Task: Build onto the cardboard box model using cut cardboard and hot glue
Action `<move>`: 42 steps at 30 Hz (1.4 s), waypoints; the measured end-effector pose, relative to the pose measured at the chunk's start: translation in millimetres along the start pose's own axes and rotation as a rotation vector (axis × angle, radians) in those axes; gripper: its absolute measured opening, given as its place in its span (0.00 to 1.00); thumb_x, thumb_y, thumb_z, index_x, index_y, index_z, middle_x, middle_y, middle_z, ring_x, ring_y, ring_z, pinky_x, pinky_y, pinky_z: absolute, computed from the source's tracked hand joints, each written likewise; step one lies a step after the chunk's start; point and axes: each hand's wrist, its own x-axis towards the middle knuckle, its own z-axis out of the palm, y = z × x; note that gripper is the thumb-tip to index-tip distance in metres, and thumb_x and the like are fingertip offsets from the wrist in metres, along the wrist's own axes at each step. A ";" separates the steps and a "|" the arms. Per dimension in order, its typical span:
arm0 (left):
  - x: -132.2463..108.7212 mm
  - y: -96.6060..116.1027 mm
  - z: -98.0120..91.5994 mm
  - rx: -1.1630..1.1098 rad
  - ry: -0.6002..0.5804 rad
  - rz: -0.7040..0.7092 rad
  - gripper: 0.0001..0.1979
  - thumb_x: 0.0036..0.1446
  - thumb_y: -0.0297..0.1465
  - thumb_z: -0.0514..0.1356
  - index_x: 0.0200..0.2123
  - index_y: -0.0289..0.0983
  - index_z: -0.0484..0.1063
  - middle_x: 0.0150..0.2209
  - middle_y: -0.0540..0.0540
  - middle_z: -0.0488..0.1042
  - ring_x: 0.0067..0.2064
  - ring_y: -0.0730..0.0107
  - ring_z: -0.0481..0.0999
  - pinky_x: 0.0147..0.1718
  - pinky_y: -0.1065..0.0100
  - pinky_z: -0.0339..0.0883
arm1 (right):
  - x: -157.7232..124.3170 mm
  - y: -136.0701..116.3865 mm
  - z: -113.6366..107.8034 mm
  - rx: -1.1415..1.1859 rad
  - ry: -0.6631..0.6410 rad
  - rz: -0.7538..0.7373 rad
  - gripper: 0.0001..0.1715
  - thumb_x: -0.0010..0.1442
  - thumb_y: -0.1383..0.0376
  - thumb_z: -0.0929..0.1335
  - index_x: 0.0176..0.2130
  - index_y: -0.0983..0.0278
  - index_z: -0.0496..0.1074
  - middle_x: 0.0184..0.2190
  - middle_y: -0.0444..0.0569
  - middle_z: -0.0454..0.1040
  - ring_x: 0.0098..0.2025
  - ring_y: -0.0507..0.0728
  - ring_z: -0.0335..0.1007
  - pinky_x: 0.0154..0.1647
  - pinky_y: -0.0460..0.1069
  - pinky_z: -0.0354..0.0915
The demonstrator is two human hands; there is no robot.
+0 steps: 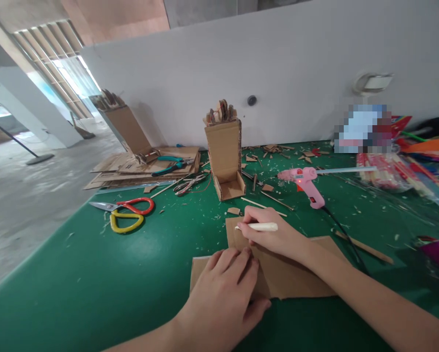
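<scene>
A flat piece of brown cardboard (pixel 296 276) lies on the green table near its front edge. My left hand (pixel 225 288) rests palm down on the cardboard's left part, fingers spread a little and holding nothing. In my right hand (pixel 265 227) is a white pen (pixel 265 227), gripped between thumb and fingers. The pen's tip points left and is at the cardboard's upper left part. Just behind the cardboard stands an upright cardboard box form (pixel 224 151) with rolled pieces at its top and a small tray at its base.
Scissors (pixel 127 210) lie at the left, with pliers (pixel 188 185) and teal-handled pliers (pixel 170 165) behind. A second cardboard form (pixel 127 129) stands on stacked cardboard (pixel 105 180). A pink glue gun (pixel 307 183) with its cord, a wooden strip (pixel 366 247) and scraps lie right.
</scene>
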 end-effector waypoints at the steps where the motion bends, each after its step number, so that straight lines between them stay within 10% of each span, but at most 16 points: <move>1: -0.2 0.8 -0.3 0.009 -0.005 -0.002 0.25 0.62 0.45 0.49 0.55 0.35 0.65 0.56 0.43 0.69 0.55 0.55 0.66 0.51 0.52 0.66 | -0.2 0.1 0.7 -0.012 0.005 -0.010 0.12 0.60 0.62 0.64 0.26 0.62 0.61 0.22 0.39 0.66 0.24 0.48 0.58 0.24 0.44 0.53; 19: -0.8 25.3 8.9 0.203 0.148 -0.026 0.26 0.54 0.48 0.57 0.45 0.31 0.73 0.38 0.40 0.75 0.37 0.59 0.73 0.31 0.62 0.74 | -7.3 -10.6 13.7 -0.110 0.029 -0.012 0.12 0.59 0.64 0.63 0.25 0.62 0.59 0.18 0.37 0.63 0.23 0.47 0.57 0.24 0.44 0.51; 23: -3.0 9.9 -20.4 0.109 -0.051 0.056 0.30 0.54 0.49 0.57 0.51 0.32 0.70 0.50 0.34 0.72 0.53 0.49 0.69 0.40 0.59 0.73 | -9.1 -11.7 12.7 -0.085 0.012 -0.026 0.12 0.59 0.64 0.63 0.25 0.62 0.59 0.21 0.38 0.65 0.23 0.47 0.58 0.24 0.44 0.52; 28: -2.0 -28.0 -69.9 -0.150 -0.362 0.349 0.25 0.58 0.39 0.57 0.58 0.44 0.63 0.62 0.48 0.61 0.65 0.64 0.56 0.62 0.60 0.52 | -9.6 -13.3 11.0 -0.116 -0.001 0.006 0.11 0.58 0.64 0.63 0.25 0.62 0.60 0.21 0.40 0.67 0.24 0.48 0.60 0.26 0.45 0.53; 33: 2.3 -40.7 -56.1 -0.115 -0.394 0.498 0.31 0.58 0.45 0.55 0.63 0.46 0.55 0.66 0.49 0.52 0.68 0.60 0.45 0.65 0.54 0.38 | -8.2 -13.9 9.3 -0.107 -0.010 0.001 0.10 0.58 0.63 0.62 0.26 0.63 0.62 0.23 0.42 0.70 0.25 0.49 0.62 0.28 0.45 0.54; 42: -8.6 -31.2 -40.5 -0.038 -0.214 0.476 0.29 0.62 0.42 0.52 0.64 0.43 0.52 0.65 0.44 0.55 0.65 0.60 0.54 0.62 0.57 0.54 | -6.8 -13.0 11.9 -0.175 0.000 -0.015 0.09 0.58 0.65 0.62 0.26 0.63 0.62 0.23 0.43 0.69 0.25 0.49 0.60 0.25 0.45 0.52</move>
